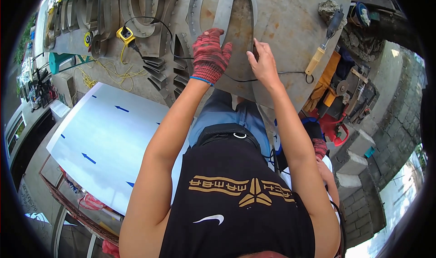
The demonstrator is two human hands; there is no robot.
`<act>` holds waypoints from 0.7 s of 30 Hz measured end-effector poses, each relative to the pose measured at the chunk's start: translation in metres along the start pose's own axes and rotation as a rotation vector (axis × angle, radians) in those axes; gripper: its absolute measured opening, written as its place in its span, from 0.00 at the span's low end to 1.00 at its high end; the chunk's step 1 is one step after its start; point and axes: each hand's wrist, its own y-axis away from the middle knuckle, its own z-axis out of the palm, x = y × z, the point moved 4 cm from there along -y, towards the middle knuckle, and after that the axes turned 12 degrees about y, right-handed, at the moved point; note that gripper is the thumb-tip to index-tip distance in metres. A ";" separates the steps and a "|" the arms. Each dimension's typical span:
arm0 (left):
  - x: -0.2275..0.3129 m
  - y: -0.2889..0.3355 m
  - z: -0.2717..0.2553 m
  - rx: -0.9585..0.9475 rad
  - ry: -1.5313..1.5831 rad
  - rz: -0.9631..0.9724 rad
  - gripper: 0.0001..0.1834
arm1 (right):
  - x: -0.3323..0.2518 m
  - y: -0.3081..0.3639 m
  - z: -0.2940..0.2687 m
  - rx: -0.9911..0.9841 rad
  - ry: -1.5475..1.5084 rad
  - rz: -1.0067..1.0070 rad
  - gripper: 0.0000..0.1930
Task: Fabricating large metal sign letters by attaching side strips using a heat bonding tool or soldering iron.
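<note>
A curved sheet-metal piece (249,1), shaped like an upside-down U with a pale flat face and thin side walls, lies on the worktable. My left hand (212,53), in a red and black knitted glove, rests by the lower end of its left leg, thumb spread and fingers apart. Bare and on the other side, my right hand (265,63) has thumb and fingers at the lower end of the right leg, seemingly pinching its wall. A black cord (243,80) passes below both hands. It leads toward a soldering iron (323,46) with a wooden handle.
Bent metal letter shapes (104,15) and folded strips (180,60) crowd the table's left. A yellow plug-like device (126,35) lies among them. A white sheet with blue arrows (113,140) is at lower left. Beyond the right edge are an angle grinder (336,92) and another person's arm (328,178).
</note>
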 end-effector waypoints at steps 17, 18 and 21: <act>-0.027 -0.045 0.057 -0.051 0.012 0.011 0.35 | -0.018 -0.001 0.012 0.059 0.157 -0.074 0.30; -0.027 -0.044 0.059 -0.058 0.017 0.018 0.35 | -0.020 -0.002 0.012 0.049 0.143 -0.079 0.30; -0.028 -0.044 0.060 -0.055 0.004 0.028 0.37 | -0.024 -0.001 0.013 0.043 0.130 -0.074 0.30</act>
